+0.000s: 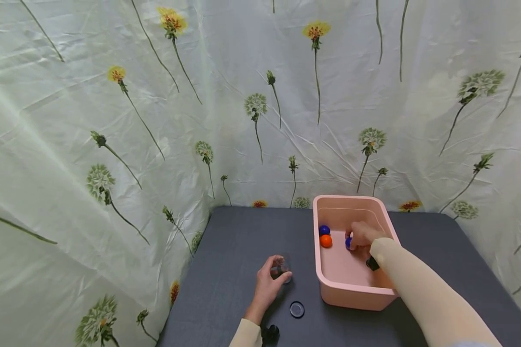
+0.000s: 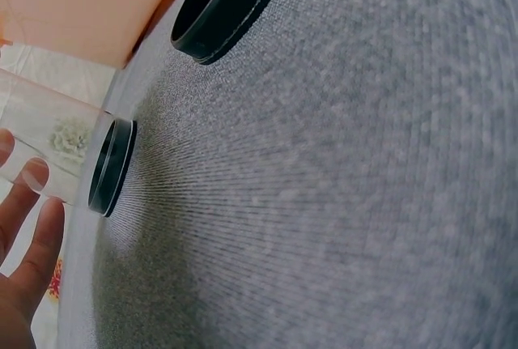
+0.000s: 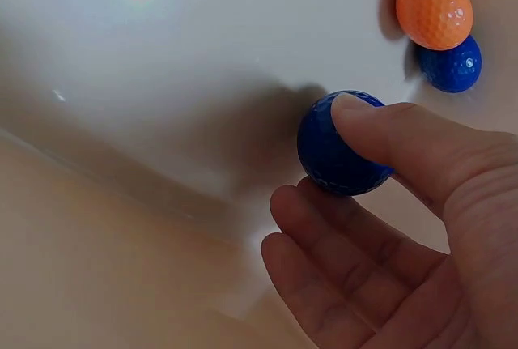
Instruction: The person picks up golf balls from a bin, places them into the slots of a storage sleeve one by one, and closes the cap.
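Note:
My left hand (image 1: 267,288) holds a clear plastic cylinder (image 1: 286,268) with thumb and fingers round its side. In the left wrist view the cylinder stands upright on the table with a black base (image 2: 113,168). Inside a pink bin (image 1: 351,287), my right hand (image 1: 362,234) pinches a blue golf ball (image 3: 344,148) between thumb and fingers, close over the bin's floor. An orange golf ball (image 3: 435,10) and another blue golf ball (image 3: 452,67) lie side by side along the bin's left wall.
A round black lid (image 1: 297,309) lies on the dark grey table (image 1: 239,241), between the left hand and the bin. Behind the table hangs a pale curtain (image 1: 226,62) printed with dandelions. The bin's raised walls surround the right hand.

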Action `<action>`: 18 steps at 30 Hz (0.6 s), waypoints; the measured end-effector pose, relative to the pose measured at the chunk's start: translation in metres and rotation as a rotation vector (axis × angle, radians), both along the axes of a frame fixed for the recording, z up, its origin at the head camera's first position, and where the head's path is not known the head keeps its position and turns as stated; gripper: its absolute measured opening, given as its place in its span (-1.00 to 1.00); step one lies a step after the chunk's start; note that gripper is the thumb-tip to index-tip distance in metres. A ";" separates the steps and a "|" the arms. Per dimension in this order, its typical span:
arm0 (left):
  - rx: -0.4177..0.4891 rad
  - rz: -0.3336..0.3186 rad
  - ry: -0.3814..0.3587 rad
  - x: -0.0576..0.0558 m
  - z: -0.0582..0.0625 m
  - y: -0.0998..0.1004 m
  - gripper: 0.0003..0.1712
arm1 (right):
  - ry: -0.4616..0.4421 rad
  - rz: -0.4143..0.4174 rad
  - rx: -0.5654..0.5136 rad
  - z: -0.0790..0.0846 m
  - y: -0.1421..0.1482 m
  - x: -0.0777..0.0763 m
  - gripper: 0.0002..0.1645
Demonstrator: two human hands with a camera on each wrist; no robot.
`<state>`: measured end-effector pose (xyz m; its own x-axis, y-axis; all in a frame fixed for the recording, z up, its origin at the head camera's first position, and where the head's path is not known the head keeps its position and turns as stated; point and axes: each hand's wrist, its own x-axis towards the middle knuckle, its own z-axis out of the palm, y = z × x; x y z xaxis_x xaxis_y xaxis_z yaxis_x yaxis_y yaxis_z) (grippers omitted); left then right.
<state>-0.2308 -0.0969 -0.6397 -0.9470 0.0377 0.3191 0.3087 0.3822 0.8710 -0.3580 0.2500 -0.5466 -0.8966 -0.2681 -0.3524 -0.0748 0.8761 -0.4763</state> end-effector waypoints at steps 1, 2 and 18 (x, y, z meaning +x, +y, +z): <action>0.008 0.001 0.001 0.000 0.000 0.000 -0.48 | -0.013 -0.012 -0.007 0.001 0.000 0.001 -0.68; 0.013 0.001 0.002 0.000 0.000 0.001 -0.47 | -0.019 -0.016 -0.008 0.003 -0.001 0.001 -0.67; 0.046 0.027 -0.002 0.004 -0.001 0.004 -0.46 | 0.162 0.212 0.083 0.031 -0.009 0.009 -0.67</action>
<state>-0.2266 -0.0928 -0.6411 -0.9481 -0.0023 0.3180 0.2972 0.3494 0.8886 -0.3489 0.2409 -0.5155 -0.8699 -0.4319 -0.2381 -0.3298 0.8684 -0.3703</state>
